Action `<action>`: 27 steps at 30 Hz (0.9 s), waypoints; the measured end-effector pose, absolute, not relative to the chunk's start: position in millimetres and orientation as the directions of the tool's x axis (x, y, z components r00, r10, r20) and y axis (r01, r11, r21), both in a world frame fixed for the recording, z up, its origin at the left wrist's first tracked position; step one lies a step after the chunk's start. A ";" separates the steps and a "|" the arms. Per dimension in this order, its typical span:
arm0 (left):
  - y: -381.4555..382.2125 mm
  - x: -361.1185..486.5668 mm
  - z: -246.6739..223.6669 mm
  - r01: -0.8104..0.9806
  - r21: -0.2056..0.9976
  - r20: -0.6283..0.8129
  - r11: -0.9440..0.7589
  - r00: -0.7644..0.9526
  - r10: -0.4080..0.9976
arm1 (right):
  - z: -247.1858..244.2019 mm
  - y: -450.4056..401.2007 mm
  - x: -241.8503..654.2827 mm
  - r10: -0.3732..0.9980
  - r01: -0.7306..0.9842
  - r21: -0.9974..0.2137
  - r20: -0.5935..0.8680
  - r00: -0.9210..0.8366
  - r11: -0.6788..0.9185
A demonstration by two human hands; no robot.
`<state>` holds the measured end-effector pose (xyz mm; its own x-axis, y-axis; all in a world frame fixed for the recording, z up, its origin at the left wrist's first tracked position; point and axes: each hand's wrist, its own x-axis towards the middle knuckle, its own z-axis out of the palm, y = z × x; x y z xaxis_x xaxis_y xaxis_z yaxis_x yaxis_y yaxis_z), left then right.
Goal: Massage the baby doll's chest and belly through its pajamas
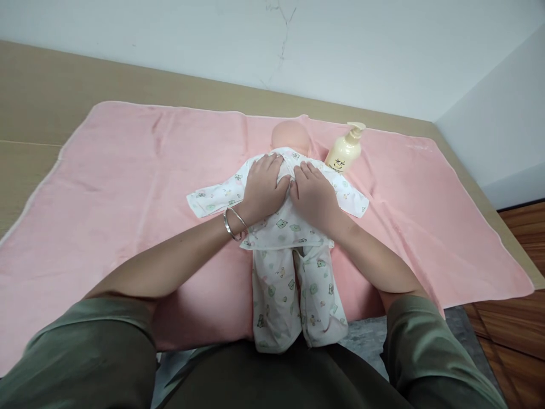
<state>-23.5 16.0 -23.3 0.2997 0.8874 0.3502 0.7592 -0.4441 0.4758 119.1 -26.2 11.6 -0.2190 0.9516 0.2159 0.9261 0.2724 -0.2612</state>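
A baby doll (290, 135) in a white printed top (285, 228) and matching trousers (276, 295) lies on a pink blanket (128, 187), its bald head away from me and its legs reaching the near edge. No face shows. My left hand (266, 184), with silver bangles at the wrist, rests flat on the left side of the doll's upper body. Beside it my right hand (314, 193) lies flat on the right side, thumbs almost touching. Both hands have their fingers stretched out and hold nothing.
A cream pump bottle (344, 150) stands right of the doll's head on the blanket. Under the blanket is a wooden tabletop (38, 85), with a white wall (191, 40) behind it. Wood-grained furniture or flooring (522, 233) shows at the right.
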 end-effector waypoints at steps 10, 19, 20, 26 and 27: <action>-3.5 -20.7 -24.4 0.775 0.379 0.426 -0.506 0.339 0.839 | -6.8 5.6 133.8 0.966 0.908 -0.358 0.209 -0.151 0.219; -5.0 -21.8 -15.9 0.772 0.354 0.430 -0.527 0.367 0.825 | 5.3 -4.4 131.2 0.965 0.930 -0.279 0.175 -0.197 0.240; -1.8 -22.6 -16.7 0.777 0.356 0.420 -0.519 0.363 0.832 | 6.1 -9.1 128.5 0.963 0.932 -0.274 0.194 -0.186 0.235; 20.5 -28.3 -19.2 0.803 0.384 0.363 -0.456 0.322 0.874 | 7.9 -38.4 111.8 0.939 0.950 -0.225 0.314 -0.142 0.218; 20.9 -28.4 -18.4 0.807 0.369 0.367 -0.462 0.331 0.870 | 8.7 -39.1 111.5 0.941 0.950 -0.227 0.309 -0.140 0.216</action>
